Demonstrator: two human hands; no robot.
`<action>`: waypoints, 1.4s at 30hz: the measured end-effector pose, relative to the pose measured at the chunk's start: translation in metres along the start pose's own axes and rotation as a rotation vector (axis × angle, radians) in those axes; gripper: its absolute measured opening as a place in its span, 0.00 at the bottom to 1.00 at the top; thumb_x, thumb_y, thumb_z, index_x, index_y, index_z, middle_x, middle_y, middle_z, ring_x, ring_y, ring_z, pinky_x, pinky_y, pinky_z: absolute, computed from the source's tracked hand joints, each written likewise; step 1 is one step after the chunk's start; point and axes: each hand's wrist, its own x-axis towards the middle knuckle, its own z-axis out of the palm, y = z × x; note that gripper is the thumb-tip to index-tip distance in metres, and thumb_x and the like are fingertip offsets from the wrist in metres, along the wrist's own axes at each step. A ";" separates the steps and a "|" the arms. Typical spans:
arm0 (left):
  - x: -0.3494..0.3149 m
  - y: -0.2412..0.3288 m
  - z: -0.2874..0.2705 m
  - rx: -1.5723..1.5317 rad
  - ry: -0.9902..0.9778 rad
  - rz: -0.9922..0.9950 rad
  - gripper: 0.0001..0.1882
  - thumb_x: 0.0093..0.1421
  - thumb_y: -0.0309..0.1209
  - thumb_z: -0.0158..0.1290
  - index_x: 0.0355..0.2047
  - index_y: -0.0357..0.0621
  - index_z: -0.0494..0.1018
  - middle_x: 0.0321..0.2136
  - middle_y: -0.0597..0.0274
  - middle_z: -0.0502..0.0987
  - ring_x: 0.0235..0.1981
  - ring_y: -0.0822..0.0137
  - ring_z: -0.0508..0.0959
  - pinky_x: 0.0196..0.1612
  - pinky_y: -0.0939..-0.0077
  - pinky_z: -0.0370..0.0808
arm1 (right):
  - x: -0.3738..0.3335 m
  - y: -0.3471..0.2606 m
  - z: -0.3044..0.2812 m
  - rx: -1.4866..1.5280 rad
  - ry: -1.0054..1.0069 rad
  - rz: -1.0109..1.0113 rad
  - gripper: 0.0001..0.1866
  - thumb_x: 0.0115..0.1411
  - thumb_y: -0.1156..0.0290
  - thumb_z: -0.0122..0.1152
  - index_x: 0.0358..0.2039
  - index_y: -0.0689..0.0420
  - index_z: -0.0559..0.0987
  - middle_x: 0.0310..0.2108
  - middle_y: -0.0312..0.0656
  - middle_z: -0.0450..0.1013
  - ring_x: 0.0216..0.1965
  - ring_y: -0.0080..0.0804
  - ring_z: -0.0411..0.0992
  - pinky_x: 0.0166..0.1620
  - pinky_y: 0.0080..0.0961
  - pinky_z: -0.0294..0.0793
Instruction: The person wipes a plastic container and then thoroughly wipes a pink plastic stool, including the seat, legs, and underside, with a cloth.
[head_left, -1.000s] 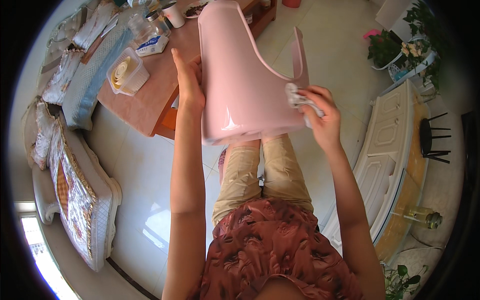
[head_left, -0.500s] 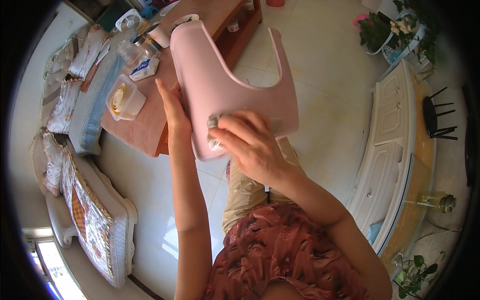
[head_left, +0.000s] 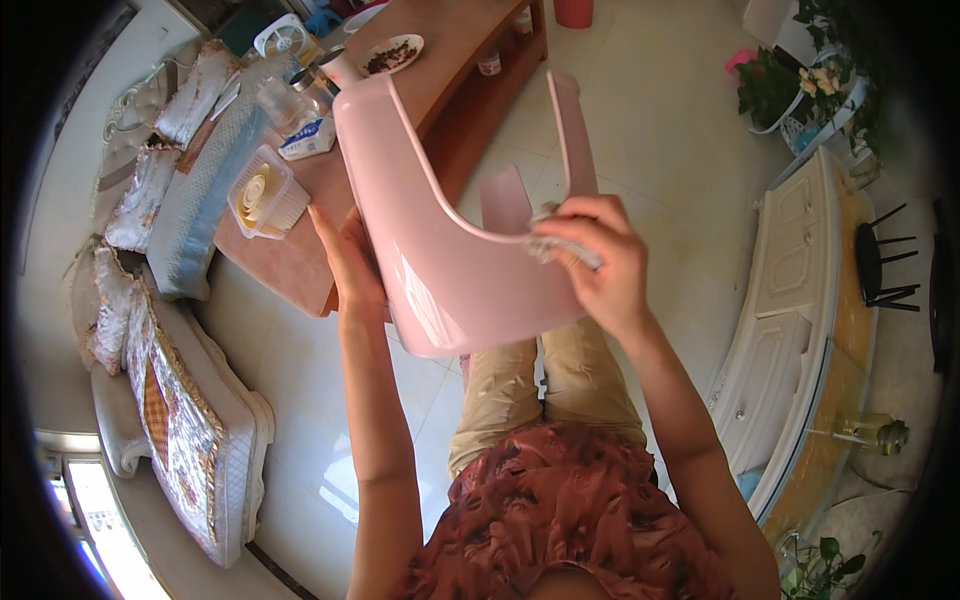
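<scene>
A glossy pink plastic stool (head_left: 450, 275) is held up in front of my body, its legs and a wide curved cut-out pointing away from me. My left hand (head_left: 350, 265) grips its left side, partly hidden behind the plastic. In my right hand (head_left: 610, 260) is a crumpled greyish-white cloth (head_left: 547, 240), pinched and pressed against the curved edge of the cut-out, near the right leg. Through the opening, part of another leg of the stool shows.
Beyond the stool stands a brown table (head_left: 290, 270) bearing a clear plastic tub (head_left: 268, 195), a tissue pack (head_left: 308, 138), jars and a plate (head_left: 412, 50). A cushioned sofa (head_left: 190, 420) lies left; a white cabinet (head_left: 770, 340) runs along the right.
My right hand with the cloth has moved from the stool's flat side, right and up to the cut-out edge. The stool has tilted, and its near edge sits lower.
</scene>
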 end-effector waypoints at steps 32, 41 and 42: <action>-0.032 -0.027 -0.017 0.359 0.096 0.110 0.40 0.70 0.60 0.28 0.51 0.35 0.72 0.39 0.57 0.79 0.41 0.66 0.78 0.46 0.74 0.73 | -0.002 -0.069 0.011 -0.102 -0.309 -0.273 0.28 0.45 0.76 0.70 0.50 0.63 0.76 0.47 0.43 0.73 0.45 0.41 0.72 0.50 0.37 0.72; -0.097 0.008 0.053 0.424 -0.398 0.522 0.49 0.63 0.70 0.26 0.63 0.36 0.61 0.37 0.50 0.79 0.38 0.60 0.78 0.46 0.68 0.71 | -0.014 -0.086 0.014 -0.086 -0.369 -0.299 0.15 0.53 0.73 0.62 0.42 0.59 0.78 0.47 0.41 0.68 0.50 0.40 0.67 0.53 0.39 0.66; -0.095 0.011 0.044 0.504 -0.442 0.505 0.48 0.63 0.69 0.25 0.61 0.37 0.64 0.31 0.52 0.80 0.33 0.60 0.78 0.42 0.68 0.71 | -0.021 -0.081 0.007 -0.115 -0.362 -0.391 0.12 0.53 0.73 0.62 0.39 0.59 0.79 0.44 0.38 0.70 0.49 0.36 0.68 0.50 0.33 0.68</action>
